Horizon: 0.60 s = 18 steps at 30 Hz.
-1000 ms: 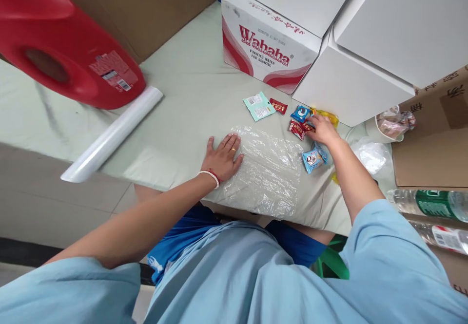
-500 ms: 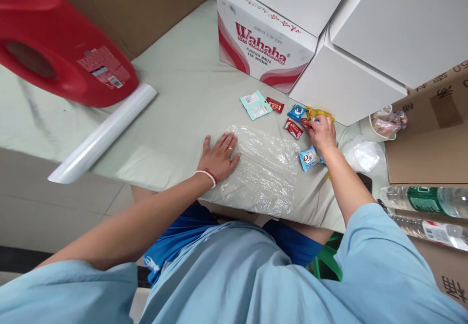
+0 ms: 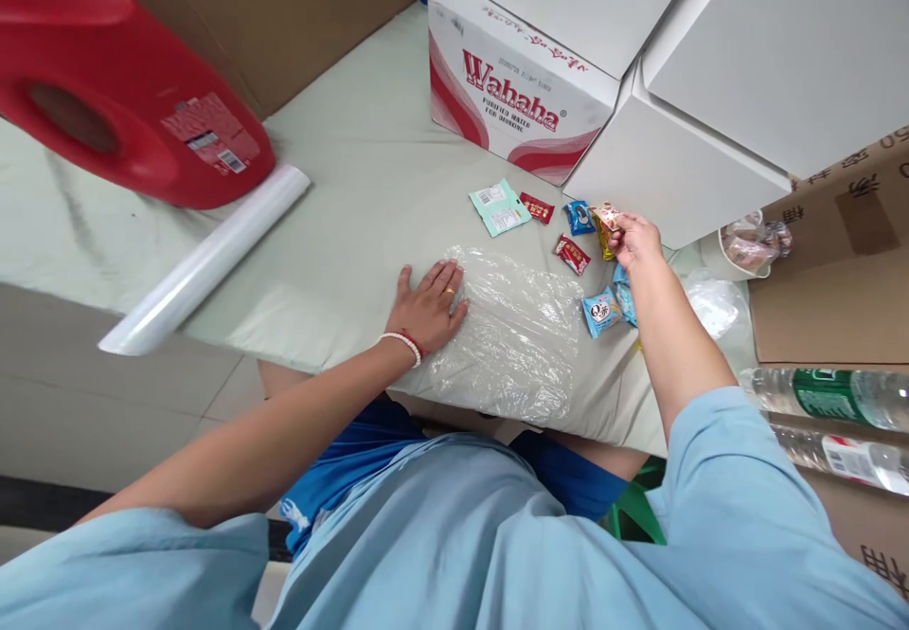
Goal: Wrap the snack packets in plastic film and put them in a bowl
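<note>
My left hand [image 3: 428,308] lies flat with its fingers stretched out, over the left edge of a sheet of clear plastic film [image 3: 515,336]. Between the fingertips of my right hand [image 3: 634,237] is a small cream-and-red snack packet [image 3: 606,214]. Just behind that packet a yellow packet [image 3: 606,240] shows in part. Around it lie a dark blue packet [image 3: 579,218], a red packet [image 3: 572,254] and a light blue packet [image 3: 601,312]. Farther left are another red packet [image 3: 537,208] and a mint-green packet [image 3: 500,207].
At left stand a large red jug [image 3: 142,90] and a roll of plastic film [image 3: 205,261]. A Wahaha carton [image 3: 522,90] and white boxes [image 3: 682,156] line the back. On the right are a white cup [image 3: 731,256] holding wrapped items, a crumpled clear bag [image 3: 714,306] and water bottles [image 3: 830,395].
My right hand has shifted slightly right and lifted the cream-and-red packet, turning it so its face shows. My left hand stays in place on the film.
</note>
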Available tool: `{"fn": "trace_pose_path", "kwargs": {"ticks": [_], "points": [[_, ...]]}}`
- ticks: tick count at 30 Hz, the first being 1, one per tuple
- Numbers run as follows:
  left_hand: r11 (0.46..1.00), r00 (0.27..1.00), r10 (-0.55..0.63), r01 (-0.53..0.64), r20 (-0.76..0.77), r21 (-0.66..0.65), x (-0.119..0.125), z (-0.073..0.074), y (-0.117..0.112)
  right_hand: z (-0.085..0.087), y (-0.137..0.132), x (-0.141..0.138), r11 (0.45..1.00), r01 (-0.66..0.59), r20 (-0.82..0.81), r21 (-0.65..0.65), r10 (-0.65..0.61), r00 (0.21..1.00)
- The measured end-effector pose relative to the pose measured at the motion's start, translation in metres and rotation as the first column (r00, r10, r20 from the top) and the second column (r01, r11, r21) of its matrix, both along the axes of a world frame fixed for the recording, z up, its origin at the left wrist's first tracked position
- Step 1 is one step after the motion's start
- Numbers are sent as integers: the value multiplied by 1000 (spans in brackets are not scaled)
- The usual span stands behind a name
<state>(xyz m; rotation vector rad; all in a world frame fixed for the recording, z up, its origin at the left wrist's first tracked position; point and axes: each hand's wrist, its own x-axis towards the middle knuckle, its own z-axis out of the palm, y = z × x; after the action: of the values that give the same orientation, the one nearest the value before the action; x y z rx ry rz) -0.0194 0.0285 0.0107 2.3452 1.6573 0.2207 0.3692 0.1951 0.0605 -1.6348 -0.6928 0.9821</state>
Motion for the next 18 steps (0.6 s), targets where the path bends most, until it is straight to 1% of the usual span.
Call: {"fn": "trace_pose_path", "kwargs": {"ticks": [3, 4, 6, 8, 9, 11, 12, 13, 14, 15, 17, 18], "points": [[1000, 1000, 0, 0, 8, 5, 0, -1, 0, -7, 18, -11, 1000, -4, 5, 10, 4, 1000], [1000, 1000, -2, 2, 10, 8, -1, -2, 0, -9, 22, -13, 1000, -20, 54, 2, 20, 998], [1000, 1000, -4, 4, 12, 14, -1, -3, 0, -15, 28, -18, 996, -64, 212, -67, 77, 974], [1000, 1000, -5, 4, 13, 21, -2, -4, 0, -20, 29, -20, 983, -90, 357, -163, 144, 923], [1000, 1000, -5, 5, 15, 23, -2, -4, 0, -21, 29, -21, 977, -94, 402, -193, 166, 901], [1000, 1000, -7, 7, 19, 21, -2, -4, 0, -22, 29, -21, 977, -93, 451, -193, 173, 875], [1000, 1000, -7, 6, 20, 18, -2, -4, 0, -21, 29, -21, 977, -103, 504, -188, 186, 843], [1000, 1000, -5, 5, 20, 14, -3, -4, 0, -19, 30, -22, 973, -120, 576, -197, 214, 789], [1000, 1000, -3, 3, 20, 9, -3, -3, 0, -18, 30, -24, 963, -143, 651, -229, 261, 713], [1000, 1000, -2, 2, 21, 6, -3, -3, 0, -17, 31, -27, 945, -163, 718, -284, 323, 617], [1000, 1000, -4, 4, 22, 4, -3, -3, 0, -17, 30, -36, 897, -177, 791, -405, 441, 424], [1000, 1000, -6, 6, 22, 4, -3, -3, 0, -17, 29, -41, 883, -165, 805, -439, 469, 364]]}}
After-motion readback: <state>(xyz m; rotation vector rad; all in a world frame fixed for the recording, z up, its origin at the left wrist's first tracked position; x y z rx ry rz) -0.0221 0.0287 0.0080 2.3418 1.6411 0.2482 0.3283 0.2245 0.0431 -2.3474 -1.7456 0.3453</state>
